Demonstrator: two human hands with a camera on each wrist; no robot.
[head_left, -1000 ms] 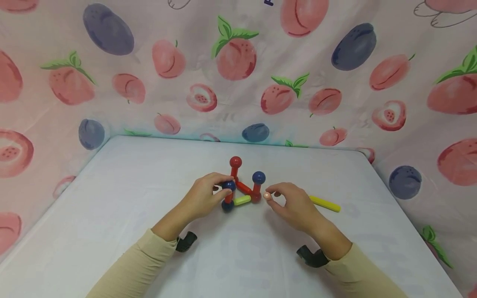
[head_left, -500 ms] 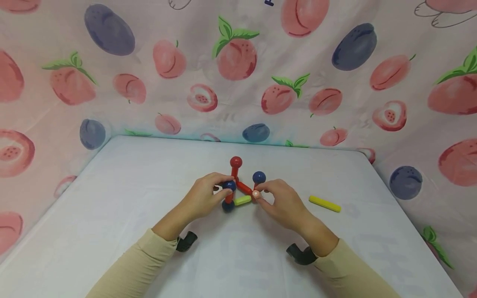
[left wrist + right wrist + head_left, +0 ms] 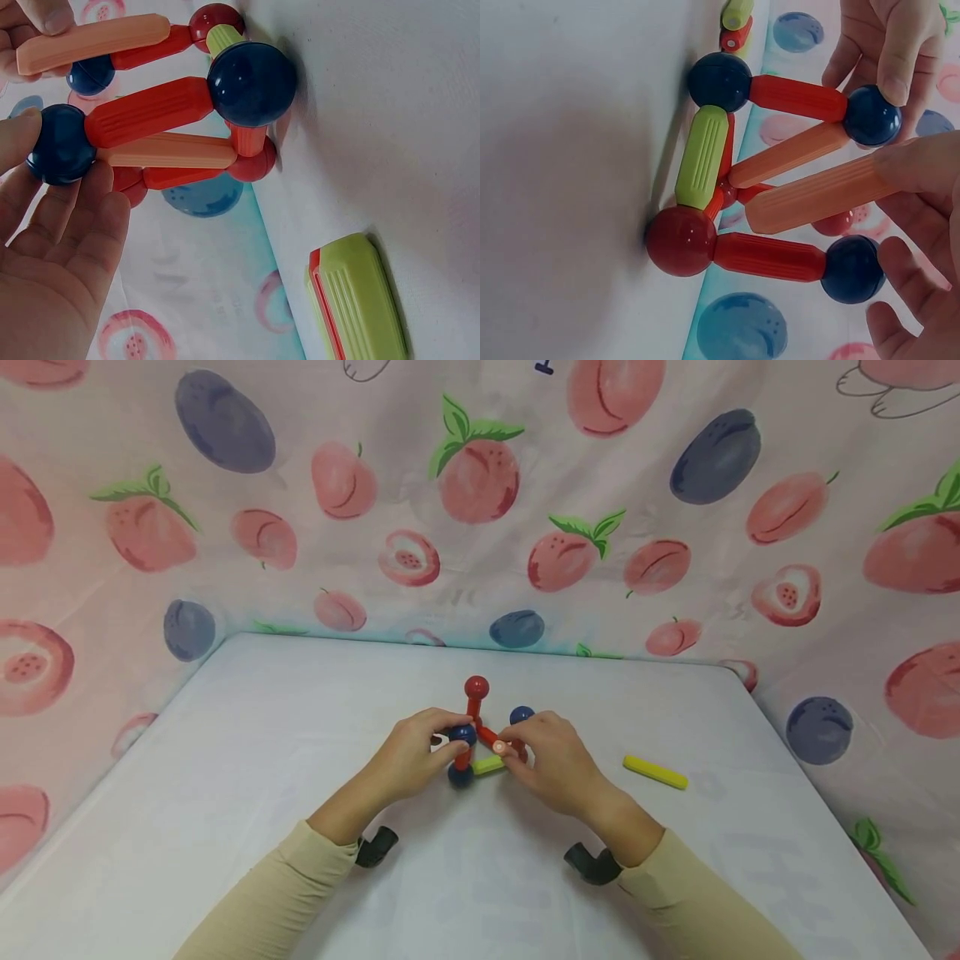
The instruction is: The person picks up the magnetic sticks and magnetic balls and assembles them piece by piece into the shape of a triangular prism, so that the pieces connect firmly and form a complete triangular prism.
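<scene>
A frame of magnetic rods and balls stands on the white table, with several red uprights on a base of red and green rods (image 3: 702, 157). My left hand (image 3: 411, 756) pinches the blue ball (image 3: 60, 142) atop the near-left upright between thumb and fingers. An orange rod (image 3: 176, 150) slants inside the frame from that ball to a red base ball (image 3: 253, 161). My right hand (image 3: 558, 764) pinches a second orange rod (image 3: 814, 193) by one end, its free end pointing into the frame. Beside it is the right upright's blue ball (image 3: 853, 270), close to my right fingers.
A yellow-green rod (image 3: 655, 772) lies on the table right of the frame. Green and red rods (image 3: 352, 296) lie together on the table in the left wrist view. A red ball (image 3: 476, 687) tops the far upright. Behind the table (image 3: 315, 693) hangs a fruit-print cloth (image 3: 480, 568).
My right hand has moved left with the orange rod, from outside the right upright to over the frame, and partly covers that upright. My left hand keeps its hold on the blue ball.
</scene>
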